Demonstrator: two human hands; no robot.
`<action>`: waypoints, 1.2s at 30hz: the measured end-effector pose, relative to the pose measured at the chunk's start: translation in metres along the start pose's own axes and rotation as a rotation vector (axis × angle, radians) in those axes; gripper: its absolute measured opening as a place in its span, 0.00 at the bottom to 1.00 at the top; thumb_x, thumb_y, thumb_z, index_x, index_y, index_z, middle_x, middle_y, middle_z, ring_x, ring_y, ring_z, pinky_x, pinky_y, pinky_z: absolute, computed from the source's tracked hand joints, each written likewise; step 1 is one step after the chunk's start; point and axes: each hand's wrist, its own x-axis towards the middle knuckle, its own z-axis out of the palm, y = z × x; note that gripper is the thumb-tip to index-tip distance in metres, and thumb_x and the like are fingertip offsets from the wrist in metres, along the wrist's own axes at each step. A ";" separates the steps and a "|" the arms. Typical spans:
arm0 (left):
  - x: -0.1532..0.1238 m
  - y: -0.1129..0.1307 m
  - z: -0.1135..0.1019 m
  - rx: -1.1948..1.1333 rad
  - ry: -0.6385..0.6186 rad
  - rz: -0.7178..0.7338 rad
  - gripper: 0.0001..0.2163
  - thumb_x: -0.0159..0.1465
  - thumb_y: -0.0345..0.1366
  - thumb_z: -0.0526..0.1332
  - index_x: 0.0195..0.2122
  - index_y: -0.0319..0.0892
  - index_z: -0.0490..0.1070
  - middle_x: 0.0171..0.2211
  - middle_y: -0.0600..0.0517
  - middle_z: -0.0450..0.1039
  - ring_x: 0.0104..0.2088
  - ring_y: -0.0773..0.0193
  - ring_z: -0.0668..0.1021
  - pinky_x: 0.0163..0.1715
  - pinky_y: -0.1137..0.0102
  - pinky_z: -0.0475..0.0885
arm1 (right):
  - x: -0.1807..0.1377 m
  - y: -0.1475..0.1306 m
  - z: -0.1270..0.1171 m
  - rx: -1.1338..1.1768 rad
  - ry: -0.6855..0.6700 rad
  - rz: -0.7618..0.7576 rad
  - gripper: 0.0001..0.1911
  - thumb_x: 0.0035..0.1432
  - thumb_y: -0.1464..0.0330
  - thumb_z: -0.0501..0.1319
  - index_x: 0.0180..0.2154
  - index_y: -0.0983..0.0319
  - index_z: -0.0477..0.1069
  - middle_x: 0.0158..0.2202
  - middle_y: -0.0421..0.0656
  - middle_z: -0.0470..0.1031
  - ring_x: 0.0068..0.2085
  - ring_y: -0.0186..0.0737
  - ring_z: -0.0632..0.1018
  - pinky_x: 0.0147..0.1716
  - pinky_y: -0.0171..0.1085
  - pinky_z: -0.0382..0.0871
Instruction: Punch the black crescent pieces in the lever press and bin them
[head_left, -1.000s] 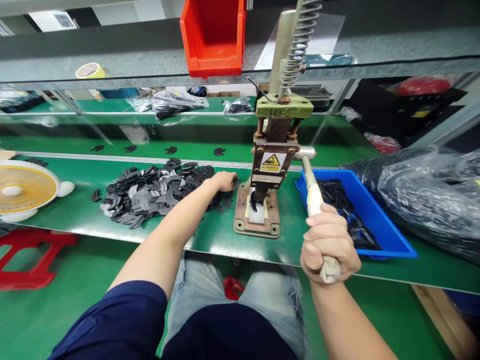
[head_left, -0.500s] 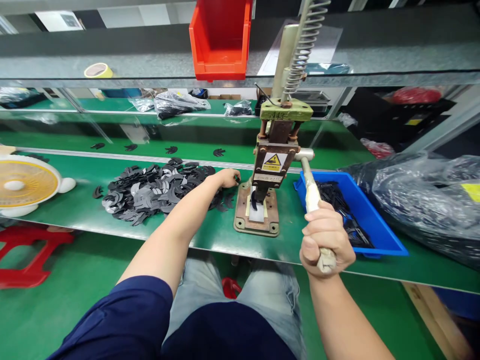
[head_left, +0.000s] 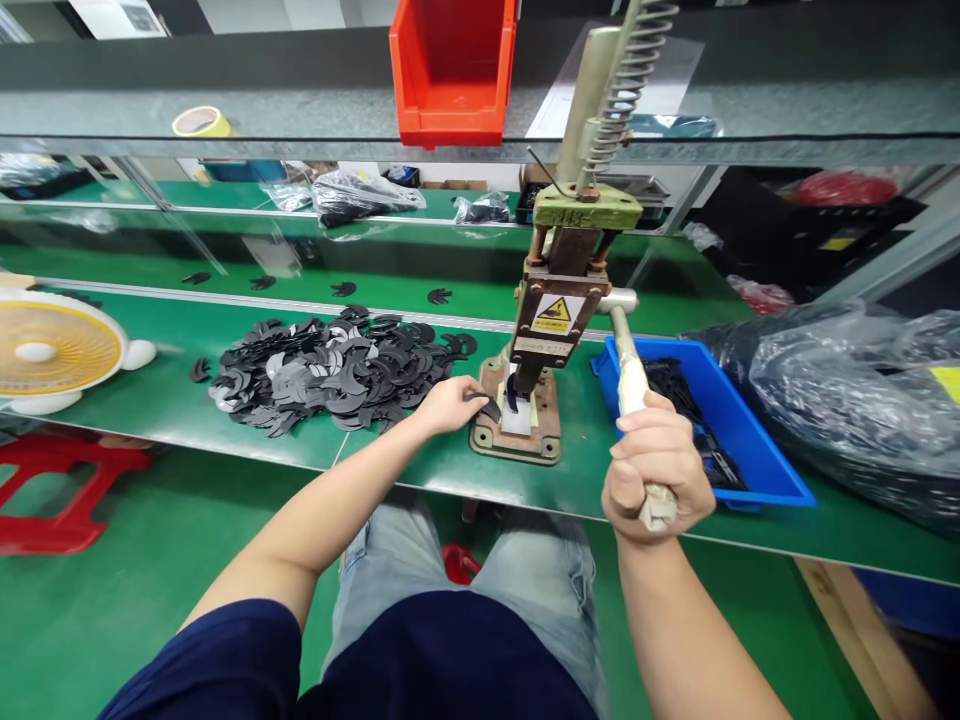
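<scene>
My left hand (head_left: 452, 403) pinches a small curved black plastic piece (head_left: 486, 404) at the left edge of the hand press's base (head_left: 540, 443). Another curved black piece (head_left: 512, 393) stands on the pale plate under the press head (head_left: 559, 320). My right hand (head_left: 658, 470) is wrapped round the taped lever (head_left: 630, 365) on the press's right side. Left of the press lies a big heap of curved black and grey pieces (head_left: 322, 365), behind my left forearm.
A blue bin (head_left: 772, 490) holding black parts stands right of the press, with a large plastic-wrapped bag (head_left: 840, 400) beyond it. A fan (head_left: 60, 350) lies at the left. An orange bin (head_left: 450, 125) sits on the overhead shelf, and several black pieces lie behind the rail.
My left hand has come from beside the heap toward me and to the press base, bringing a curved black piece. My right hand stays on the lever, which looks much the same.
</scene>
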 end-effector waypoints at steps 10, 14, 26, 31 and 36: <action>-0.015 -0.001 -0.032 -0.382 -0.283 -0.228 0.18 0.61 0.41 0.75 0.33 0.42 0.65 0.22 0.58 0.70 0.20 0.69 0.76 0.23 0.73 0.75 | 0.002 -0.002 0.004 0.004 0.023 0.004 0.09 0.56 0.69 0.66 0.26 0.57 0.68 0.25 0.37 0.73 0.35 0.44 0.79 0.56 0.62 0.75; -0.008 0.009 -0.007 -0.630 -0.082 -0.255 0.21 0.63 0.38 0.75 0.34 0.43 0.58 0.23 0.60 0.70 0.21 0.70 0.78 0.27 0.70 0.81 | 0.004 -0.003 0.007 0.003 0.050 -0.014 0.11 0.57 0.68 0.65 0.25 0.58 0.67 0.24 0.37 0.72 0.35 0.42 0.79 0.55 0.61 0.75; 0.008 0.022 0.014 -0.614 -0.033 -0.198 0.11 0.70 0.36 0.67 0.36 0.40 0.65 0.25 0.57 0.73 0.22 0.71 0.79 0.23 0.77 0.78 | 0.003 -0.001 0.009 -0.036 0.063 -0.012 0.14 0.59 0.63 0.66 0.24 0.58 0.65 0.24 0.35 0.72 0.34 0.40 0.79 0.54 0.61 0.76; 0.012 0.017 0.007 -0.597 -0.033 -0.200 0.11 0.67 0.34 0.71 0.34 0.37 0.69 0.25 0.54 0.75 0.22 0.72 0.78 0.23 0.78 0.76 | 0.004 -0.001 0.011 -0.034 0.076 -0.021 0.16 0.59 0.62 0.67 0.24 0.58 0.65 0.23 0.35 0.71 0.34 0.40 0.78 0.54 0.60 0.75; 0.021 0.020 0.014 -0.547 -0.080 -0.172 0.09 0.64 0.31 0.72 0.34 0.36 0.72 0.25 0.56 0.73 0.21 0.72 0.76 0.23 0.77 0.77 | 0.004 -0.002 0.011 -0.051 0.073 -0.011 0.16 0.59 0.61 0.66 0.24 0.57 0.65 0.23 0.35 0.71 0.34 0.40 0.79 0.55 0.60 0.75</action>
